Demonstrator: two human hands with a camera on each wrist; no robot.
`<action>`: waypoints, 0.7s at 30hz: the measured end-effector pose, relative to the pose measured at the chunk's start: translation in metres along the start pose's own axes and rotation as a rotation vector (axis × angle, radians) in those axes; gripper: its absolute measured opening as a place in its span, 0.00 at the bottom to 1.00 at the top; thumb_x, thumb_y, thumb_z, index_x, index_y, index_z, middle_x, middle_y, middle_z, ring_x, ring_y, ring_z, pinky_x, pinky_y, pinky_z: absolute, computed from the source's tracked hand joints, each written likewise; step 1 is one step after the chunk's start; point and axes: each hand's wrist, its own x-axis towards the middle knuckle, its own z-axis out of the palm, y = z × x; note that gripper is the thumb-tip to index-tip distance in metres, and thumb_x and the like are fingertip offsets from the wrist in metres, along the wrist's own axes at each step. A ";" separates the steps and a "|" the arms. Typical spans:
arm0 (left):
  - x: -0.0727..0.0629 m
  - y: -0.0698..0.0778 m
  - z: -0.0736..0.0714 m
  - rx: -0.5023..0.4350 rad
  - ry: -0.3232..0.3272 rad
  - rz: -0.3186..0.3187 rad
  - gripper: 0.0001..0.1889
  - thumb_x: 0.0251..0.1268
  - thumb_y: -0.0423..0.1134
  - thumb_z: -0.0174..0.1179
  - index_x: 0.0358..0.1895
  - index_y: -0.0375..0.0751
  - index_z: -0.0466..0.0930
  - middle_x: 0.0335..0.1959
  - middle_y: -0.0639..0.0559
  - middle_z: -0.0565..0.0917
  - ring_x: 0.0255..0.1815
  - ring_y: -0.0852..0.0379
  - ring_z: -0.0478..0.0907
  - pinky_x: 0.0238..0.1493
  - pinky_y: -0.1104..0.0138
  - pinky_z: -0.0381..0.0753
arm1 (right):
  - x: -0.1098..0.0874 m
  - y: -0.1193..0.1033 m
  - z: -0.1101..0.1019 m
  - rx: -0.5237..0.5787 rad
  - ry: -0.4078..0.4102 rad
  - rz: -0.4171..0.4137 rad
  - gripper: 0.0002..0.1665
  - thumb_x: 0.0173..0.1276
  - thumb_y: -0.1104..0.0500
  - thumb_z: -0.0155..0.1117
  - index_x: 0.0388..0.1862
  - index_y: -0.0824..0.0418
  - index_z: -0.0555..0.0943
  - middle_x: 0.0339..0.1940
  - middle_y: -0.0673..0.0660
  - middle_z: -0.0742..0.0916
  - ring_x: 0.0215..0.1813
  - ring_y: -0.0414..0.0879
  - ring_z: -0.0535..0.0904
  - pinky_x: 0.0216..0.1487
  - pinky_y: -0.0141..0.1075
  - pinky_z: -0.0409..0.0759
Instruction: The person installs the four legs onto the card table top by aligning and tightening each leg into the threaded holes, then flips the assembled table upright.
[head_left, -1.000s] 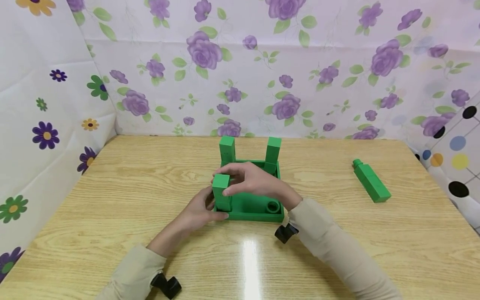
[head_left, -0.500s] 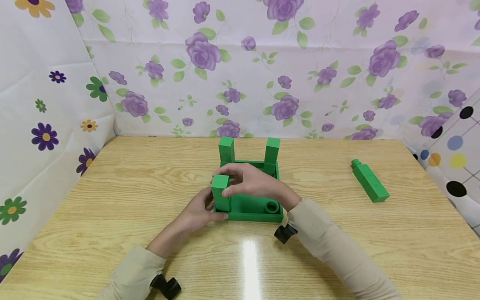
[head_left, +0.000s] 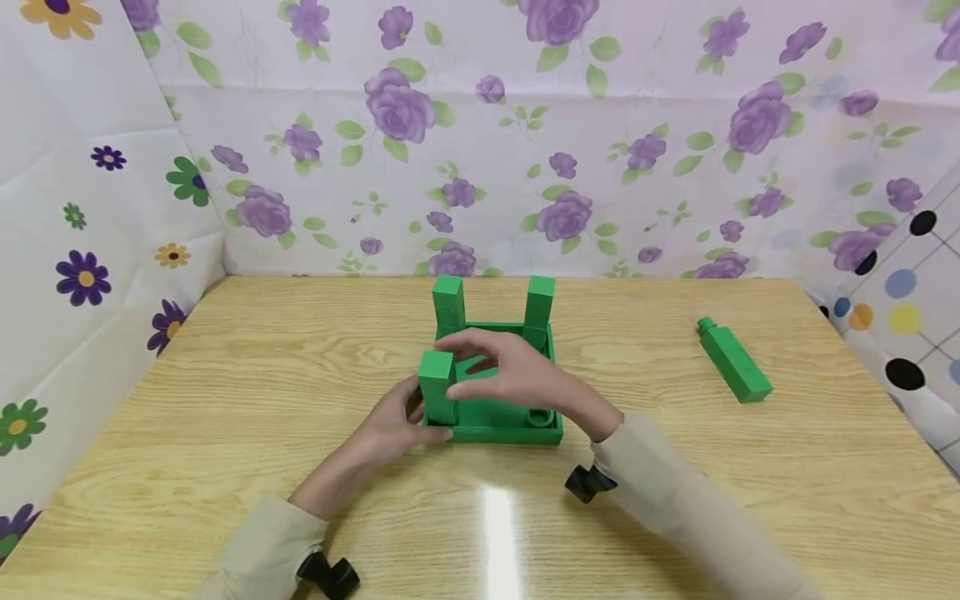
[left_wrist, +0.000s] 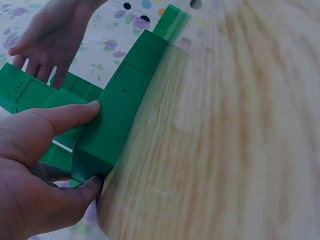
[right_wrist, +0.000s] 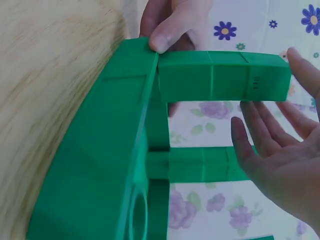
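In the head view a shallow green tray (head_left: pixel 504 434) stands on the table, with upright square green posts at three corners. My left hand (head_left: pixel 392 423) grips the tray's near left corner, thumb on the front wall and other fingers at the side. Inside that corner rises the near left post (head_left: pixel 437 390). My right hand (head_left: pixel 517 368) hovers beside this post's upper part, fingers spread; in the right wrist view the fingers look loose around the post's end (right_wrist: pixel 225 77), not gripping it. A round socket (head_left: pixel 539 417) shows at the tray's near right corner.
The back left post (head_left: pixel 449 302) and back right post (head_left: pixel 539 302) stand up behind the right hand. A loose green post (head_left: pixel 735 364) with a round threaded-looking end lies on the wooden table (head_left: pixel 637 333) to the right. Flowered cloth (head_left: pixel 480 167) hangs behind the table.
My right hand has loosened from the near left post and drawn slightly to the right, its fingers spreading. The left hand keeps its hold on the tray corner.
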 end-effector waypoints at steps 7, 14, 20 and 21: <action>0.001 -0.004 0.003 -0.022 0.020 -0.014 0.39 0.52 0.25 0.70 0.69 0.36 0.63 0.67 0.40 0.68 0.72 0.43 0.57 0.71 0.51 0.56 | -0.028 0.012 -0.021 -0.067 0.133 0.052 0.27 0.67 0.60 0.67 0.63 0.65 0.75 0.55 0.58 0.82 0.57 0.54 0.78 0.55 0.40 0.78; 0.001 -0.003 0.003 -0.014 0.036 -0.025 0.41 0.51 0.24 0.70 0.71 0.36 0.62 0.68 0.40 0.67 0.72 0.43 0.56 0.71 0.53 0.55 | -0.068 0.037 -0.059 -0.167 0.339 0.173 0.21 0.68 0.62 0.65 0.59 0.67 0.78 0.54 0.63 0.83 0.55 0.58 0.79 0.54 0.44 0.80; 0.002 -0.002 0.003 -0.010 0.047 -0.039 0.42 0.51 0.24 0.70 0.71 0.36 0.60 0.68 0.39 0.66 0.72 0.43 0.57 0.71 0.53 0.57 | -0.108 0.050 -0.091 -0.327 0.465 0.260 0.22 0.69 0.58 0.64 0.60 0.66 0.77 0.56 0.65 0.81 0.56 0.61 0.77 0.55 0.50 0.78; 0.002 -0.002 0.003 -0.011 0.048 -0.041 0.43 0.51 0.24 0.70 0.72 0.36 0.60 0.69 0.39 0.65 0.72 0.43 0.57 0.71 0.53 0.58 | -0.115 0.051 -0.096 -0.345 0.478 0.279 0.23 0.70 0.58 0.64 0.61 0.67 0.76 0.57 0.66 0.81 0.57 0.63 0.76 0.54 0.52 0.78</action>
